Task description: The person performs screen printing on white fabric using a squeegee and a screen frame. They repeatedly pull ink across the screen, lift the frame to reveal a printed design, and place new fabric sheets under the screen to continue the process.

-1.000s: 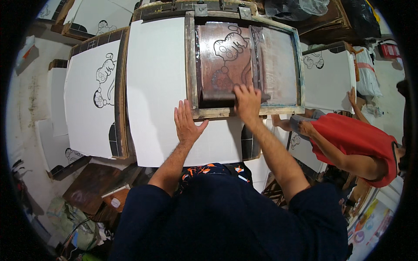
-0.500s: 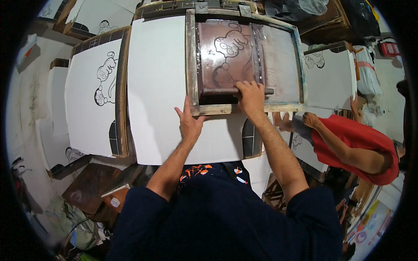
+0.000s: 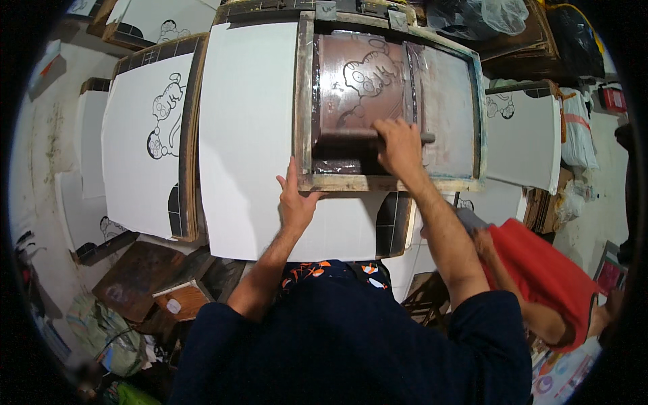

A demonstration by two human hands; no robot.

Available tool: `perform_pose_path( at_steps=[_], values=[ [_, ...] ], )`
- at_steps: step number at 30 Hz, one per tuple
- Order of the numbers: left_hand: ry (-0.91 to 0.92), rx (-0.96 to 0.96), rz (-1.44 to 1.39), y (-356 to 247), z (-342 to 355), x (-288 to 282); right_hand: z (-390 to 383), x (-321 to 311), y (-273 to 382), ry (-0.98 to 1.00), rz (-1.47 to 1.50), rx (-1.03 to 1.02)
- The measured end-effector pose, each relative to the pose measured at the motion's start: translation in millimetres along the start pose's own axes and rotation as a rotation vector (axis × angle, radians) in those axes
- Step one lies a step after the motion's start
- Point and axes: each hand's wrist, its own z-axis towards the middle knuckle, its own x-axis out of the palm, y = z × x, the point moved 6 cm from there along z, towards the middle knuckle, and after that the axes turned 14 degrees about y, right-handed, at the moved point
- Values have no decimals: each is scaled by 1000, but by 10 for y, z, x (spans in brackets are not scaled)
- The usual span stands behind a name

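Note:
A wooden-framed printing screen (image 3: 361, 183) lies over a white fabric sheet (image 3: 250, 135) on a board. Through the reddish-brown mesh (image 3: 337, 61) shows an outlined cartoon animal drawing. My right hand (image 3: 399, 148) is closed around a dark bar-shaped squeegee (image 3: 347, 135), which lies crosswise on the mesh. Dark ink shows on the near side of the squeegee. My left hand (image 3: 297, 201) rests at the frame's near left corner, fingers stretched along the side and thumb by the near rail. It grips nothing that I can see.
Printed white sheets lie on boards at left (image 3: 138, 135) and right (image 3: 523, 135). Metal hinge clamps (image 3: 327, 10) sit at the screen's far edge. A co-worker in a red top (image 3: 540, 277) is close by my right arm. Plastic bags (image 3: 486, 17) lie at the back right.
My right hand has pushed the squeegee away from the near rail, farther up the mesh. My left hand stays at the corner. The co-worker has shifted nearer, and the view has tilted slightly.

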Motion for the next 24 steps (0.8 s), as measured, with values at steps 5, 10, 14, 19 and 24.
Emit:
perform_pose_path(
  at_steps=[5, 10, 14, 19, 24],
  values=[
    [-27, -14, 11, -73, 8, -33, 1445, -519, -623, -225, -99, -20],
    [-19, -7, 7, -141, 20, -32, 2454, -889, -1022, -216, -136, 71],
    [-29, 27, -4, -190, 14, -29, 2151, -841, -886, -249, -197, 77],
    [-45, 25, -24, -143, 7, -31, 482, -462, -288, -391, -9, 51],
    [-61, 66, 25, -88, -61, -43, -866, 25, 406, -270, 120, 80]
  ],
)
